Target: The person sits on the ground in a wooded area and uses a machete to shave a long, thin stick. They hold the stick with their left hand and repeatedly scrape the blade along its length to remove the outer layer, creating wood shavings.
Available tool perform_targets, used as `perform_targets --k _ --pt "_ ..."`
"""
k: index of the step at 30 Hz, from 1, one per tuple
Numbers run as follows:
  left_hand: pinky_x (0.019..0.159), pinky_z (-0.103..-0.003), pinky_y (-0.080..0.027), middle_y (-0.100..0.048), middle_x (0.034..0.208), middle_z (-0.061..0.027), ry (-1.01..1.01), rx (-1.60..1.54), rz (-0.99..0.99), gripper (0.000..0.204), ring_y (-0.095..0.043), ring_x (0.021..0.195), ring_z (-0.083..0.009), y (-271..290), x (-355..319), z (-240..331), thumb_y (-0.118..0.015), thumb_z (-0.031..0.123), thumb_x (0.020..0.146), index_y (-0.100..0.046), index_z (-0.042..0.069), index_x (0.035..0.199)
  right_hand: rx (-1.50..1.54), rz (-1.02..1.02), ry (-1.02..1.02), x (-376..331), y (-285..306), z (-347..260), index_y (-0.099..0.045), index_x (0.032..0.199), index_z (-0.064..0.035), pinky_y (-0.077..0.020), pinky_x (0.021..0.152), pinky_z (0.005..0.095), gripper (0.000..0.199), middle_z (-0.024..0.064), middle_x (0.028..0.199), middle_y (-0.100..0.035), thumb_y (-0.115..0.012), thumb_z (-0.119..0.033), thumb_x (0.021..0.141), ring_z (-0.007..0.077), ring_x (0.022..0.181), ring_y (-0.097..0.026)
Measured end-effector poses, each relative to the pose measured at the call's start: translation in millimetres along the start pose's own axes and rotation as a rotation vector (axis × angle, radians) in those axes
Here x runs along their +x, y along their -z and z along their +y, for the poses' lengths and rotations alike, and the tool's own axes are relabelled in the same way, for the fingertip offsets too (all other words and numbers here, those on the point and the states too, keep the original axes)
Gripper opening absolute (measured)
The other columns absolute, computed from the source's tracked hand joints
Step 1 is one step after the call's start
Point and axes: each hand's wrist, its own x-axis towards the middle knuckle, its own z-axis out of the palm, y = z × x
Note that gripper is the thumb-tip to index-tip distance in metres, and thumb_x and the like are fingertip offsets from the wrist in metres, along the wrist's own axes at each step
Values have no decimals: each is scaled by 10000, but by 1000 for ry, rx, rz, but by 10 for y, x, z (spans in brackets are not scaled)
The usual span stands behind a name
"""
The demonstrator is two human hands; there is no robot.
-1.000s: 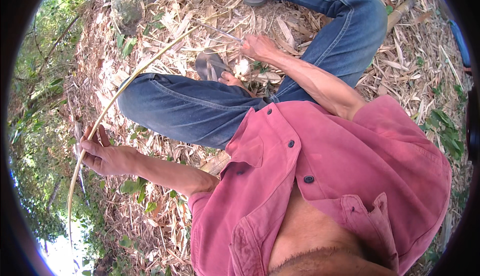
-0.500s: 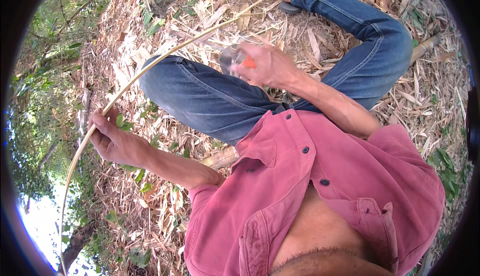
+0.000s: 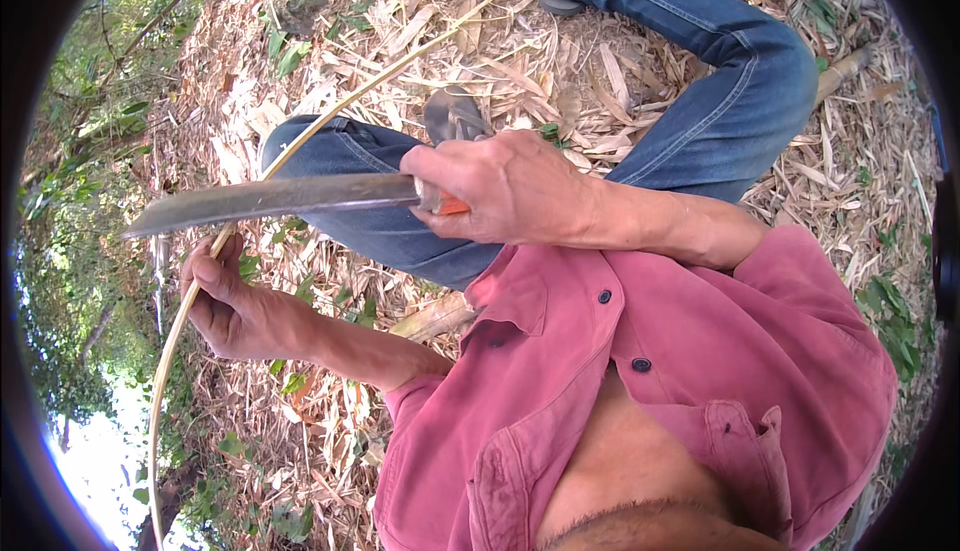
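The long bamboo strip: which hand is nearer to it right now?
Left. The left hand grips the bamboo strip directly; the right hand holds the knife just beside the strip, not touching it.

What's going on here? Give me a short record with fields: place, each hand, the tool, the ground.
Place: outdoors, the person sitting on ground strewn with dry bamboo leaves
Right hand: closed around the orange handle of a long dark metal blade
Blade: level, pointing to the person's left, crossing the strip above the left hand
Left hand: gripping a long thin pale bamboo strip that curves up past the knee
Clothing: red button shirt, blue jeans
Nearby: grey sandal by the leg
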Motion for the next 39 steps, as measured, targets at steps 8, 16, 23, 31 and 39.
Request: perform_targets --k 8,16,23,31,39 --pt "591 -232 -581 -640 793 -120 -38 68 21 257 -639 670 -156 -100 14 76 -618 222 864 -612 -35 865 -11 2 -17 -5 101 45 -540 1001 -68 -487 521 380 298 122 681 -613 -640 -231 773 302 610 -621" --pt "609 -241 -588 -637 780 -137 -8 106 72 260 -640 682 -160 -148 0 76 -610 219 871 -608 -41 865 -92 26 -98 -45 109 301 -551 979 -62 -484 509 372 274 125 623 -601 -633 -201 756 298 583 -616" --pt "602 -237 -585 -642 788 -133 23 126 102 263 -647 675 -164 -196 43 147 -627 232 857 -610 -30 853 -88 -29 -227 -80 28 544 -521 866 -60 -493 526 420 202 157 619 -599 -565 -234 772 318 555 -611" --pt "613 -242 -582 -638 767 -135 28 130 99 272 -636 662 -165 -180 13 166 -635 237 852 -607 -34 862 -85 -64 -243 -5 31 457 -527 866 -66 -484 537 435 216 145 595 -593 -571 -257 773 335 568 -607" --pt "609 -240 -577 -639 770 -149 81 158 151 269 -644 672 -176 -156 -30 133 -631 228 856 -605 -39 874 -73 -10 -27 18 79 288 -531 858 -67 -509 554 420 196 148 586 -590 -547 -242 770 316 570 -616"
